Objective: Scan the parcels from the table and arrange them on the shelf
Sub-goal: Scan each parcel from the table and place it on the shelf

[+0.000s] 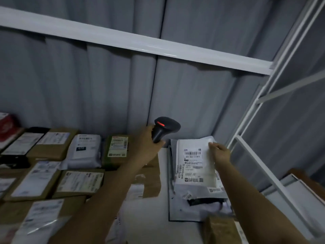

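White parcel [195, 164] pinched by right hand [222, 153], scanner [164, 128] gripped in left hand [147, 140]; many boxes [52, 173] at lower left await scanning.

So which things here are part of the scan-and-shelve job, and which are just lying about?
In the job:
- black scanner, gripped by the left hand
- white parcel, pinched at its top edge by the right hand
- boxes and bags laid out on the shelf

Just lying about:
- red object, far left
- grey curtain behind
- white ladder frame, right
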A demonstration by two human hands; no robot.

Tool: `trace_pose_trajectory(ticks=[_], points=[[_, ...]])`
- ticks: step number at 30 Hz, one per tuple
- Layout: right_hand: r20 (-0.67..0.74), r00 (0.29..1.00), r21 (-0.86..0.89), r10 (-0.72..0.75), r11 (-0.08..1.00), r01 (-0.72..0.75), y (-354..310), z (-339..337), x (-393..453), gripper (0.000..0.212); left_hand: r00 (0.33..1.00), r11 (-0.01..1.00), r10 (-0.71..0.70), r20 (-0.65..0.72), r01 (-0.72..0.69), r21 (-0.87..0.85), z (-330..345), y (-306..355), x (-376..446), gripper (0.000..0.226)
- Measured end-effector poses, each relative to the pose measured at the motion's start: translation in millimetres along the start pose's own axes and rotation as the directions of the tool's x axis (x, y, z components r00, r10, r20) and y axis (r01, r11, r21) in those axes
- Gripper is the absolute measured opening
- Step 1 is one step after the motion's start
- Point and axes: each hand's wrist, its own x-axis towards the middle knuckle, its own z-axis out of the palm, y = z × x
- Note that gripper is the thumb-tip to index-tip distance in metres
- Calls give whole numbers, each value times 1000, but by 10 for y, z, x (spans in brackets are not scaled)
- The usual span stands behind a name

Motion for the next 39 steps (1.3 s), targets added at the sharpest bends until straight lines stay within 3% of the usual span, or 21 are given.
trace_pose_trajectory(ticks=[5, 7, 9, 11, 13, 15, 17, 21, 25, 26, 27, 29, 30, 31, 33, 37, 39], points=[[112, 992, -220, -65, 971, 89, 17, 122, 499, 22, 996, 998, -52, -76, 54, 24, 175, -43, 76, 33], [150, 986, -418, -75, 899, 132, 120, 159, 573, 40, 993, 997, -74, -94, 77, 27, 222, -41, 100, 39], [272, 950, -562, -156, 775, 288, 259, 221, 500, 52, 990, 994, -94, -107, 98, 41, 259, -44, 100, 41], [506, 838, -579, -205, 640, 505, 437, 289, 334, 61, 988, 992, -101, -114, 109, 58, 284, -59, 89, 41], [723, 686, -585, -76, 460, 668, 660, 307, 170, 84, 987, 990, -108, -120, 117, 79, 297, -83, 72, 39], [797, 587, -599, 142, 316, 736, 858, 273, 92, 101, 984, 986, -110, -138, 126, 113, 292, -88, 35, 36], [797, 571, -603, 194, 238, 761, 1004, 243, 82, 98, 983, 979, -87, -164, 115, 168, 271, -86, -13, 33], [789, 614, -593, 24, 290, 751, 982, 222, 63, 76, 975, 966, -68, -213, 118, 231, 222, -108, -101, 33], [770, 633, -555, -79, 409, 725, 930, 320, -55, 77, 967, 973, -116, -228, 157, 171, 144, -163, -225, 34], [782, 599, -470, -171, 467, 749, 898, 372, -152, 82, 965, 973, -122, -231, 162, 162, 106, -190, -270, 35], [809, 511, -325, -291, 504, 801, 856, 435, -284, 82, 963, 973, -128, -238, 168, 157, 61, -217, -322, 36], [803, 251, 34, -540, 463, 886, 772, 569, -622, 65, 953, 971, -151, -262, 193, 141, -44, -279, -439, 37], [796, 134, 156, -591, 414, 897, 782, 644, -797, 59, 949, 971, -161, -272, 203, 130, -100, -312, -499, 37], [815, 48, 224, -577, 391, 893, 779, 711, -977, 58, 944, 970, -169, -282, 210, 123, -159, -340, -563, 37], [889, -38, 251, -457, 416, 874, 815, 827, -1276, 64, 936, 969, -186, -299, 225, 103, -284, -393, -696, 37], [993, -56, 103, -104, 530, 842, 818, 950, -1792, 73, 925, 968, -201, -322, 238, 79, -585, -523, -1006, 36], [999, -37, 41, -17, 572, 819, 848, 953, -1986, 72, 912, 959, -218, -346, 266, 95, -760, -613, -1180, 37]])
